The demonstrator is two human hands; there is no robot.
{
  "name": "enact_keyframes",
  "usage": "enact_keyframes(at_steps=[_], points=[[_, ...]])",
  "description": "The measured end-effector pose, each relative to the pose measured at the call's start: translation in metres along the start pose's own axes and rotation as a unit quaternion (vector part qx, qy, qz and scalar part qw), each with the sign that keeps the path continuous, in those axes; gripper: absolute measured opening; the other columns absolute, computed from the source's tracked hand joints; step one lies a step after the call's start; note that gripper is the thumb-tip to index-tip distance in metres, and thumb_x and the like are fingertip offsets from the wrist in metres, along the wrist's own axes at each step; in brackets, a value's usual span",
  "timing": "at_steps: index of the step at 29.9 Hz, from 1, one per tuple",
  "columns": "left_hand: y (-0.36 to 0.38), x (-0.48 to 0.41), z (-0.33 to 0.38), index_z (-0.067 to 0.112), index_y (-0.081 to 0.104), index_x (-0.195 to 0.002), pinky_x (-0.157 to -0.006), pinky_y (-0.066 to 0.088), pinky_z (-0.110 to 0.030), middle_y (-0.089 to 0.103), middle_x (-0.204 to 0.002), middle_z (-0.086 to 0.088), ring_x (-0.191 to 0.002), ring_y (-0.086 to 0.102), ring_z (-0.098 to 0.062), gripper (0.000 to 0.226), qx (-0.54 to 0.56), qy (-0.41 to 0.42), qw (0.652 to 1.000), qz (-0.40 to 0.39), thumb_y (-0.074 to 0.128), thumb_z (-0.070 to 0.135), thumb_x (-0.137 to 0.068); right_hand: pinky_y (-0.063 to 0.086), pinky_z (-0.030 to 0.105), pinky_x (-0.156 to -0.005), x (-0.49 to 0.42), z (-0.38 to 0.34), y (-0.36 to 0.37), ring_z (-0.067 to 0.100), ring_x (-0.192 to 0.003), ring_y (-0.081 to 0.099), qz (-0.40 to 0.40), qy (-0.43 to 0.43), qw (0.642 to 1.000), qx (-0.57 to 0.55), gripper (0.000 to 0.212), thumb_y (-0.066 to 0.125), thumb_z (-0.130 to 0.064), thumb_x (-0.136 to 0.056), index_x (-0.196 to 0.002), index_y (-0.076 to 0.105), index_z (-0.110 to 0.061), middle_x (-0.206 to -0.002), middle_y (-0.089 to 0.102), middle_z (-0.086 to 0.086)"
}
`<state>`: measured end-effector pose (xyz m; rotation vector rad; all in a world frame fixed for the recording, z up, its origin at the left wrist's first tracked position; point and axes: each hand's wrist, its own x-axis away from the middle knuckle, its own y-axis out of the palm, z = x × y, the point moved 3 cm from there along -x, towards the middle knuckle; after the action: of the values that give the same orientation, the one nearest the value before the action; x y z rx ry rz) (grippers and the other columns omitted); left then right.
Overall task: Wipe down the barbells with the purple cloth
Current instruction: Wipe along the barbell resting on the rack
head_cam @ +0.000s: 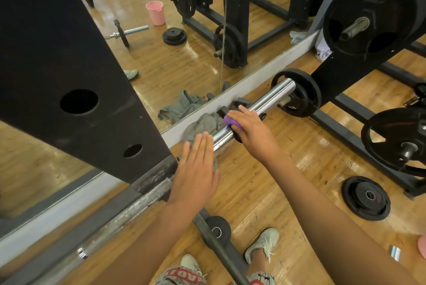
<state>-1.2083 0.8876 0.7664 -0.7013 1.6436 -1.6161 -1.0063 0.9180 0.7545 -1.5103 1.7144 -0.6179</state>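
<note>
**Both forearms stretched toward the bar**

Bare forearms run up from the lower edge above pale grey lace-up shoes (pixel 262 243) on the wooden plank floor (pixel 276 181). The left hand (pixel 196 165) lies flat, palm down, fingers straight and pressed together, holding nothing. It sits over the bar beside the black rack upright (pixel 76 82); whether it touches the metal cannot be told. The right hand (pixel 251 128) reaches further, wrist bent, fingers curled over the shiny chrome barbell sleeve (pixel 274 96) and gripping the crumpled purple cloth (pixel 230 120) against it. The cloth shows past the fingertips and under the palm. A crumpled grey rag (pixel 202 124) lies by the mirror's base, between the two hands.
</note>
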Motion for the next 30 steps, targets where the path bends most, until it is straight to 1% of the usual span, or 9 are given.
enact_keyframes(at_steps=[6,9,12,15,19,22,25,27,30], points=[[0.016,0.038,-0.011,-0.004,0.010,-0.158,-0.123,0.021,-0.047,0.004,-0.167,-0.022,-0.155,0.005,-0.035,0.085,-0.012,-0.013,1.000,-0.017,0.061,0.024,-0.095,0.017,0.041,-0.124,0.016,-0.011,0.025,0.023,-0.150,0.028,0.015,-0.007,1.000,-0.006,0.039,0.049,-0.022,-0.105,-0.143,0.054,-0.013,-0.150,0.051,0.001],[0.012,0.035,-0.006,-0.005,-0.008,-0.156,-0.126,0.011,-0.047,-0.016,-0.164,-0.024,-0.154,-0.012,-0.038,0.071,-0.043,-0.054,0.996,-0.052,0.024,-0.002,-0.093,0.017,0.040,-0.123,0.016,-0.013,0.025,0.024,-0.150,0.028,-0.013,-0.026,0.999,0.016,0.045,0.042,-0.031,-0.106,-0.146,0.051,-0.013,-0.152,0.049,0.001],[-0.002,0.031,-0.001,-0.006,-0.024,-0.151,-0.126,0.000,-0.046,-0.032,-0.158,-0.025,-0.150,-0.025,-0.038,0.081,-0.043,-0.045,0.991,-0.117,-0.017,-0.007,-0.070,0.015,0.038,-0.125,0.011,-0.009,0.017,0.019,-0.151,0.027,-0.047,-0.022,0.998,0.023,0.050,0.037,-0.040,-0.105,-0.147,0.050,-0.016,-0.154,0.048,-0.003],[-0.011,0.025,0.000,-0.006,-0.026,-0.150,-0.126,-0.001,-0.045,-0.031,-0.159,-0.026,-0.151,-0.022,-0.037,0.079,-0.037,-0.045,0.990,-0.127,0.004,-0.015,-0.078,0.015,0.039,-0.124,0.005,-0.011,0.010,0.019,-0.150,0.029,-0.049,-0.015,0.999,0.015,0.043,0.046,-0.032,-0.106,-0.146,0.052,-0.014,-0.151,0.050,-0.001],[-0.010,0.018,0.001,-0.007,-0.019,-0.152,-0.125,-0.001,-0.045,-0.024,-0.160,-0.029,-0.153,-0.014,-0.039,0.078,-0.057,-0.043,0.990,-0.123,0.038,-0.003,-0.099,0.016,0.041,-0.123,0.006,-0.023,0.012,0.022,-0.150,0.030,-0.045,-0.010,0.999,0.016,0.041,0.048,-0.027,-0.106,-0.144,0.053,-0.013,-0.150,0.052,0.001],[-0.007,0.018,0.000,-0.007,-0.018,-0.153,-0.125,-0.004,-0.047,-0.027,-0.158,-0.030,-0.151,-0.019,-0.041,0.076,-0.052,-0.015,0.993,-0.102,0.033,-0.008,-0.095,0.010,0.030,-0.121,0.011,-0.029,0.014,0.021,-0.149,0.031,-0.033,-0.008,0.999,0.017,0.039,0.049,-0.025,-0.106,-0.144,0.054,-0.014,-0.148,0.053,0.000],[0.001,0.036,-0.016,-0.002,-0.016,-0.155,-0.123,-0.007,-0.044,-0.031,-0.160,-0.021,-0.149,-0.028,-0.033,0.081,-0.029,0.044,0.996,-0.065,0.002,-0.015,-0.076,0.012,0.021,-0.113,0.010,-0.038,0.010,0.027,-0.141,0.040,-0.020,-0.002,0.999,0.027,0.034,0.051,-0.021,-0.105,-0.137,0.059,-0.010,-0.139,0.060,0.006],[0.011,0.054,-0.033,0.001,-0.004,-0.158,-0.124,0.002,-0.042,-0.017,-0.166,-0.016,-0.153,-0.019,-0.027,0.080,-0.002,0.060,0.998,-0.027,0.017,-0.014,-0.082,0.020,0.025,-0.111,0.009,-0.045,0.009,0.032,-0.135,0.045,-0.014,0.005,1.000,0.028,0.031,0.053,-0.018,-0.104,-0.132,0.061,-0.007,-0.133,0.063,0.011],[0.020,0.075,-0.047,0.004,0.007,-0.159,-0.123,0.016,-0.042,0.001,-0.169,-0.012,-0.156,0.003,-0.025,0.065,0.039,0.064,0.997,-0.010,0.030,0.022,-0.101,0.025,0.034,-0.112,0.011,-0.050,0.012,0.034,-0.132,0.046,-0.016,0.013,0.999,0.026,0.030,0.052,-0.016,-0.104,-0.131,0.062,-0.006,-0.131,0.064,0.013]])
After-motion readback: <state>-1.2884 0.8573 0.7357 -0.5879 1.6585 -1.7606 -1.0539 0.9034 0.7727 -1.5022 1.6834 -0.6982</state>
